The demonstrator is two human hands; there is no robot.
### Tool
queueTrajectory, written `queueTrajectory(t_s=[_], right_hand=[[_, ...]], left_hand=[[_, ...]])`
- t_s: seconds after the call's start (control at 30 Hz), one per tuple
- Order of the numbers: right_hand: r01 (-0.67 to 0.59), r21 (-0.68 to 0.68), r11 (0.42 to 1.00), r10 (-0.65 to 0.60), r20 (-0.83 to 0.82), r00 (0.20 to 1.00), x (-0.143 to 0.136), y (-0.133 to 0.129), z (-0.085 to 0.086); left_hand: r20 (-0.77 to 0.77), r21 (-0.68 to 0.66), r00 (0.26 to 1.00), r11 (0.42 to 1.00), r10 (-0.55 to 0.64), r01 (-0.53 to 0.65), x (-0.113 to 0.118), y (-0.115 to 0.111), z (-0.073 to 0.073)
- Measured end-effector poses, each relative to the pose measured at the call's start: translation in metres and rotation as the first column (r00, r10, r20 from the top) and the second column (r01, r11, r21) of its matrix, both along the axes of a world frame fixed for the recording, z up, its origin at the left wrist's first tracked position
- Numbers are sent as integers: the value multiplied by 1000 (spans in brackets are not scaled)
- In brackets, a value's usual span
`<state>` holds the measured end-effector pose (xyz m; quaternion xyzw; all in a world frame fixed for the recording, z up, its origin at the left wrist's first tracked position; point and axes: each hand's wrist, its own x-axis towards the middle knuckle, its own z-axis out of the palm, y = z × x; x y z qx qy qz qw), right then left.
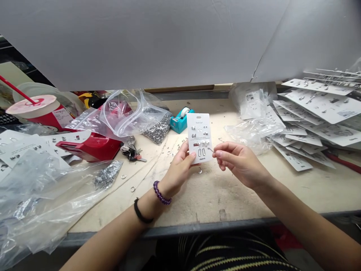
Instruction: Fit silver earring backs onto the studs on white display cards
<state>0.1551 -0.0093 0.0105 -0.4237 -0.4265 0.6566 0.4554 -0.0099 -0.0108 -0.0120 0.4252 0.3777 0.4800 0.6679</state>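
My left hand (182,163) grips a white earring card (199,131) by its lower left edge, thumb across the front. Rows of small silver earrings sit on the card, with two paperclip-shaped ones near the bottom. Just right of the card, my right hand (237,160) pinches a small, thin silver earring (210,149) between thumb and forefinger, its end close to the card's right edge. The exact shape of this piece is too small to tell. Loose hoops (133,189) and tiny metal pieces lie on the table around my left hand.
Behind the card stands a teal tape dispenser (178,122). A bag of small metal parts (158,128), keys (137,156), a red dispenser (90,146) and a red cup (39,109) are left. Filled earring cards (324,101) pile up at right, beside clear plastic bags (251,130).
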Motion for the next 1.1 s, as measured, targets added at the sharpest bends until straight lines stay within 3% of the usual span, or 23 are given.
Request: queueTrajectory(t_s=[0.17, 0.33, 0.47, 0.63, 0.87, 1.1], right_hand=[[-80, -2, 997, 80, -80, 994, -16, 4, -5], [-136, -175, 975, 96, -219, 971, -19, 4, -10], [-115, -172, 978, 59, -305, 951, -15, 1, -11], [-81, -99, 992, 51, -269, 962, -12, -2, -15], [-80, -86, 993, 64, -178, 982, -15, -2, -13], [-97, 46, 994, 97, 16, 995, -17, -3, -15]], left_hand=[[7, 83, 997, 993, -80, 79, 1, -3, 1], [6, 14, 998, 998, -58, 57, 2, -4, 1], [1, 5, 999, 999, -47, 47, 2, -4, -1], [-40, -6, 997, 998, -65, 65, 1, -3, 1], [-77, 106, 987, 983, -139, 147, 3, -6, -1], [-142, 98, 985, 989, -98, 112, 2, -4, -5]])
